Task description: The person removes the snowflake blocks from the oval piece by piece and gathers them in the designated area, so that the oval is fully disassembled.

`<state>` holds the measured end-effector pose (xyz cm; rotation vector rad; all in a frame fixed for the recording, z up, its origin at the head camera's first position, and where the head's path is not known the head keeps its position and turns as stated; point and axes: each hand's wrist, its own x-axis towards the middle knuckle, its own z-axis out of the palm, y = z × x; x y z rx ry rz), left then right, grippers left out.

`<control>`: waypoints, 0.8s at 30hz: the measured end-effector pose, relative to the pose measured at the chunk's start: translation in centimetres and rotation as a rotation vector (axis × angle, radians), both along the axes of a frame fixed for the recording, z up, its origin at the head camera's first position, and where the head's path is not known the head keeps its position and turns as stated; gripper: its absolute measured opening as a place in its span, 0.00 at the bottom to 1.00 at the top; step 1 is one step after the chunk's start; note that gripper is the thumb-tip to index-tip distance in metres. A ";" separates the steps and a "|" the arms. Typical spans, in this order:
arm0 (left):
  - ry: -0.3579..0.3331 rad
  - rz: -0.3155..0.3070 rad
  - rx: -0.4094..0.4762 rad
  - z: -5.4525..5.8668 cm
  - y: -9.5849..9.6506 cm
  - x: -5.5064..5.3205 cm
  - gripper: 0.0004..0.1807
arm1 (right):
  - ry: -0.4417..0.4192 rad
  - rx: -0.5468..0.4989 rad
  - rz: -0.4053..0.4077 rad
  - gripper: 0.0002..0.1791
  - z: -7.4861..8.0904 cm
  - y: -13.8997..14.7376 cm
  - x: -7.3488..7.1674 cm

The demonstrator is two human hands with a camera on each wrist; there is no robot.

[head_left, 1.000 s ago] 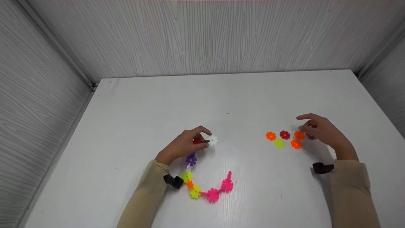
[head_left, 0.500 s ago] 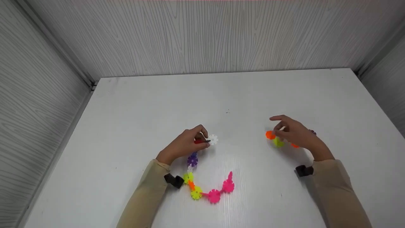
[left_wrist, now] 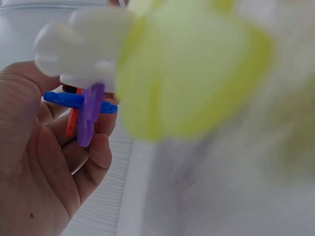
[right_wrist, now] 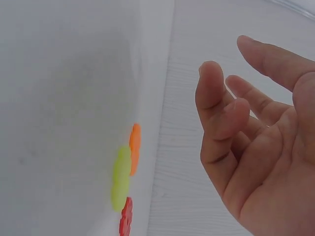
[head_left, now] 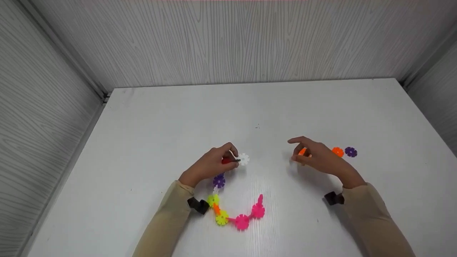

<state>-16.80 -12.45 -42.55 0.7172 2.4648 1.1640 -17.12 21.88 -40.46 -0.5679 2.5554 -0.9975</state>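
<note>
My left hand (head_left: 210,164) pinches the upper end of a curved chain of interlocking snowflake discs. Between thumb and fingers shows a red disc (head_left: 226,161), and a white disc (head_left: 244,159) sticks out beyond the fingertips. Blue (left_wrist: 66,100) and purple (left_wrist: 89,115) discs cross close by the palm. Large and blurred in the left wrist view is a yellow disc (left_wrist: 192,73) of the chain. Pink discs (head_left: 242,222) form its other end. My right hand (head_left: 317,155) hovers over loose discs, fingers loosely bent, holding nothing; an orange disc (head_left: 302,152) shows past its fingers.
An orange disc (head_left: 337,152) and a purple disc (head_left: 351,151) lie right of the right hand. In the right wrist view, yellow (right_wrist: 120,179) and red (right_wrist: 126,219) discs lie on the white table (head_left: 171,114). Grey wood-grain panels (head_left: 228,43) enclose the back and sides.
My right hand has moved left across the loose discs, uncovering the purple and orange ones on the right. My left hand keeps its grip on the chain, shifting only slightly.
</note>
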 end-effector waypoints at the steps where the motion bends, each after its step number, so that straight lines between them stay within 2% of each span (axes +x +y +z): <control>1: 0.008 0.001 -0.006 0.0 0.1 0.1 0.13 | 0.008 -0.001 0.004 0.27 0.0 -0.3 0.1; 9: 0.092 0.040 -0.062 0.2 1.4 0.7 0.12 | 0.071 -0.059 -0.013 0.26 0.2 -2.5 1.1; 14: 0.140 0.095 -0.092 0.2 1.9 1.0 0.12 | 0.064 -0.108 0.008 0.27 0.1 -3.7 1.6; 19: 0.138 0.134 -0.090 0.2 2.3 1.1 0.11 | 0.031 -0.105 0.005 0.28 -0.1 -4.5 2.0; 24: 0.127 0.138 -0.062 0.3 2.6 1.2 0.11 | 0.034 -0.093 0.020 0.30 -0.1 -5.3 2.3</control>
